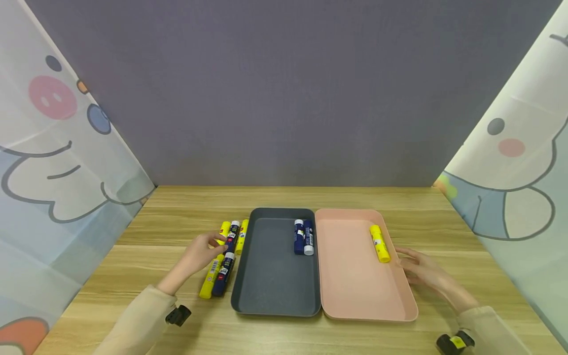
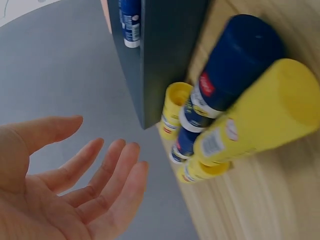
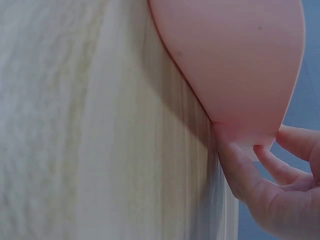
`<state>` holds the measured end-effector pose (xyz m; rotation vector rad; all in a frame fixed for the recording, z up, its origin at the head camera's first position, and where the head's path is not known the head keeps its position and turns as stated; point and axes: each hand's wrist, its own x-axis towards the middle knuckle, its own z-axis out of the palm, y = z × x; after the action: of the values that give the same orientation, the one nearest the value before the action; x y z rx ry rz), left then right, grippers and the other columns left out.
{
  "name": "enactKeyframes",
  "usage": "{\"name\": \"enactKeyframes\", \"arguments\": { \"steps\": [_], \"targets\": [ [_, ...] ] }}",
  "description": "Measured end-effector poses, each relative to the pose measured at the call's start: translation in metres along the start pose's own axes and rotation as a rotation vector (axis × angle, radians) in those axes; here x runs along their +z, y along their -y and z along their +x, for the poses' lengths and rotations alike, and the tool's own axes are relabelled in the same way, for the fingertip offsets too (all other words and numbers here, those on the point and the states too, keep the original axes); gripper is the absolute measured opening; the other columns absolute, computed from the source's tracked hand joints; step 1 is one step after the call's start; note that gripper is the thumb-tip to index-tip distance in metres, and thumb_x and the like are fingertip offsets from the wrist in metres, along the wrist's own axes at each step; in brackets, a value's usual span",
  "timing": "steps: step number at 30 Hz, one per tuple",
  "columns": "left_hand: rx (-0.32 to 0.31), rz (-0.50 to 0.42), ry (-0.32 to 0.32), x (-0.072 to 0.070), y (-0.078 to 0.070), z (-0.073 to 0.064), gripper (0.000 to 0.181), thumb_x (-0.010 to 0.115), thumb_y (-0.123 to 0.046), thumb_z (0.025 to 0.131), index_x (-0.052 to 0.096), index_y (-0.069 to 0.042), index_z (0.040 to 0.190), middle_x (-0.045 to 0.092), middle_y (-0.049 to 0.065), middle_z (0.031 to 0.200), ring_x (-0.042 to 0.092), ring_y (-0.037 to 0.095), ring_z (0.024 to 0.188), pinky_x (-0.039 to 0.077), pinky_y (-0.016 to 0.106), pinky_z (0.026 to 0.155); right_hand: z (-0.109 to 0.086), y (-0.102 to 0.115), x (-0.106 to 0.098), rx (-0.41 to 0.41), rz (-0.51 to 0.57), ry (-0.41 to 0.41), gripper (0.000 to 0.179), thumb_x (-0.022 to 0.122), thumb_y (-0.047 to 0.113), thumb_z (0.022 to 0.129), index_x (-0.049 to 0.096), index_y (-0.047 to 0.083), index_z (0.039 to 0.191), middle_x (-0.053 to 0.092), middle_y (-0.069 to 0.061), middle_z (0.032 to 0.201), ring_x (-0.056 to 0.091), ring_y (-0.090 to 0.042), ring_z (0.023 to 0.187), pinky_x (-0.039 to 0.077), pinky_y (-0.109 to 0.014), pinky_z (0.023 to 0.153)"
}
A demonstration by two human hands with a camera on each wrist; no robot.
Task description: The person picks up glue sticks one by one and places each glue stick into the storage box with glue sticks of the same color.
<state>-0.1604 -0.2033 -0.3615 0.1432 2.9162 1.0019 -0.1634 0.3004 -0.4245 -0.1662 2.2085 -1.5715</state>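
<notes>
My left hand [image 1: 205,251] hovers over several glue sticks on the table, fingers loosely spread and palm holding nothing in the left wrist view. Below and around it lie a yellow glue stick [image 1: 211,277], a navy glue stick [image 1: 223,274], another navy one [image 1: 232,234] and a yellow one [image 1: 242,236] beside the dark grey tray [image 1: 275,310]. My right hand [image 1: 423,271] touches the outer right side of the pink tray [image 1: 368,315]; in the right wrist view its relaxed fingers [image 3: 240,167] rest against the tray wall.
Two navy glue sticks [image 1: 299,236] lie side by side at the right of the grey tray. A yellow glue stick [image 1: 379,243] lies in the pink tray near its right wall. Both trays stand next to each other on the wooden table [image 1: 284,197], before a grey panel [image 1: 284,98].
</notes>
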Motion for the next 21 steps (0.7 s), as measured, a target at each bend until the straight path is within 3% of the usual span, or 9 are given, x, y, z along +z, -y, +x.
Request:
{"name": "enactKeyframes", "arguments": {
  "steps": [5, 21],
  "targets": [
    [-0.023, 0.016, 0.003, 0.001, 0.010, -0.003, 0.026, 0.060, -0.012, 0.082, 0.059, 0.005, 0.102, 0.061, 0.015, 0.087, 0.056, 0.020, 0.069, 0.043, 0.029, 0.052, 0.000, 0.000, 0.001, 0.022, 0.009, -0.023, 0.065, 0.047, 0.021, 0.092, 0.011, -0.014, 0.134, 0.037, -0.037, 0.125, 0.049, -0.038, 0.108, 0.048, -0.039, 0.081],
    [-0.111, 0.025, 0.025, 0.005, 0.033, -0.009, 0.030, 0.059, -0.013, 0.081, 0.057, 0.008, 0.103, 0.061, 0.018, 0.086, 0.057, 0.027, 0.076, 0.047, 0.036, 0.060, 0.001, -0.001, 0.001, 0.023, 0.023, -0.025, 0.067, 0.048, 0.021, 0.091, 0.011, -0.015, 0.134, 0.038, -0.037, 0.124, 0.051, -0.034, 0.106, 0.048, -0.039, 0.081]
  ]
}}
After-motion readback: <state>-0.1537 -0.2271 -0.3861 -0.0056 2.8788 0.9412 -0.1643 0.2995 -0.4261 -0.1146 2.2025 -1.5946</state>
